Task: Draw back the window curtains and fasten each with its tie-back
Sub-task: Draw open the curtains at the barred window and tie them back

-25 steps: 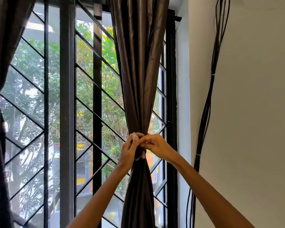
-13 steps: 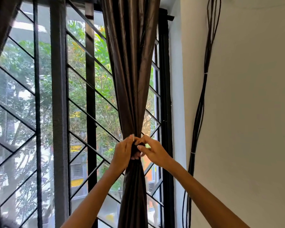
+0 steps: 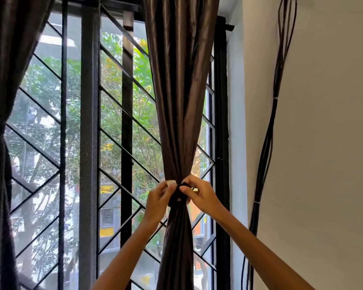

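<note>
The right curtain (image 3: 179, 91), shiny dark brown, hangs gathered into a narrow bunch in front of the window. A dark tie-back (image 3: 176, 195) wraps the bunch at its waist. My left hand (image 3: 158, 200) pinches the tie-back from the left side. My right hand (image 3: 199, 195) pinches it from the right, fingertips meeting at the front of the band. The left curtain (image 3: 0, 143), dark and in shadow, is drawn back at the left edge and cinched at mid-height; its tie-back is too dark to make out.
A black window grille (image 3: 88, 143) with diagonal bars fills the opening between the curtains. To the right of the black window frame (image 3: 220, 122) a white wall carries a bundle of black cables (image 3: 268, 143) running top to bottom.
Both hands stay at the tie-back on the right curtain, working the band with their fingers. The view has swung left, bringing the left curtain back into sight.
</note>
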`<state>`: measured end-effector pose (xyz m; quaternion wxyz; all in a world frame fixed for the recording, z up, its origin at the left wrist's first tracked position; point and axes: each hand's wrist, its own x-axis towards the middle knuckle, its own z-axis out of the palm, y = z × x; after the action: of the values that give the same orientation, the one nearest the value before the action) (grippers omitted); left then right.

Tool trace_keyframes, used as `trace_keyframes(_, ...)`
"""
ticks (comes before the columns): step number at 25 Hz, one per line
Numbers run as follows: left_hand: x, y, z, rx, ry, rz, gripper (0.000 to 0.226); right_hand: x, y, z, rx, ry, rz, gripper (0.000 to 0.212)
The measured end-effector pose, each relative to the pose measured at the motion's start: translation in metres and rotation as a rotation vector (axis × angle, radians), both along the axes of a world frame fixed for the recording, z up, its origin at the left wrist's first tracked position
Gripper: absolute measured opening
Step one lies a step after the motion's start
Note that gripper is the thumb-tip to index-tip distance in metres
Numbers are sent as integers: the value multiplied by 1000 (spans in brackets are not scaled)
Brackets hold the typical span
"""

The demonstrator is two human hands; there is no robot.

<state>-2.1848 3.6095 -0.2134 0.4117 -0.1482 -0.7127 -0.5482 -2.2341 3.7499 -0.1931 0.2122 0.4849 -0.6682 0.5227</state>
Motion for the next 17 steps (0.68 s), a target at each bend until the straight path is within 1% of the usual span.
trace_keyframes(1, -1, -3, 2, 54, -39, -50, 20, 1, 0, 1, -2, 8, 5, 4)
trace_keyframes(2, -3, -4, 2, 73, -54, -53, 21, 2, 0, 2, -6, 11, 9, 5)
trace_keyframes(3, -4, -3, 3, 62, -49, -3, 21, 3, -1, 1, -22, 1, 4, 5)
trace_keyframes(4, -3, 1, 3, 37, -26, 88, 21, 3, -4, 0, -50, -25, -7, 7)
trace_keyframes(6, 2, 13, 0, 2, 63, 283, 21, 3, -8, -3, -114, -98, -56, 12)
trace_keyframes(7, 6, 19, -3, -2, 129, 335, 19, 2, -9, -3, -120, -139, -85, 15)
trace_keyframes(9, 12, 24, -12, -25, 249, 339, 15, 2, -6, 0, -52, -235, -93, 14)
trace_keyframes(10, 14, 25, -15, -45, 286, 320, 10, 2, -4, 4, -4, -274, -75, 10)
trace_keyframes(11, 15, 26, -15, -63, 306, 300, 6, 3, -3, 8, 27, -286, -65, 12)
trace_keyframes(12, 15, 27, -15, -76, 314, 289, 5, 4, -2, 11, 38, -268, -75, 17)
trace_keyframes(13, 15, 29, -13, -79, 320, 291, 5, 4, -4, 11, 37, -210, -116, 20)
trace_keyframes(14, 14, 30, -12, -72, 321, 309, 6, 5, -6, 9, 35, -129, -165, 18)
trace_keyframes(16, 10, 29, -12, -58, 329, 348, 7, 6, -11, -2, 54, -1, -198, 6)
trace_keyframes(17, 9, 26, -13, -54, 327, 361, 6, 8, -12, -8, 73, 33, -196, 10)
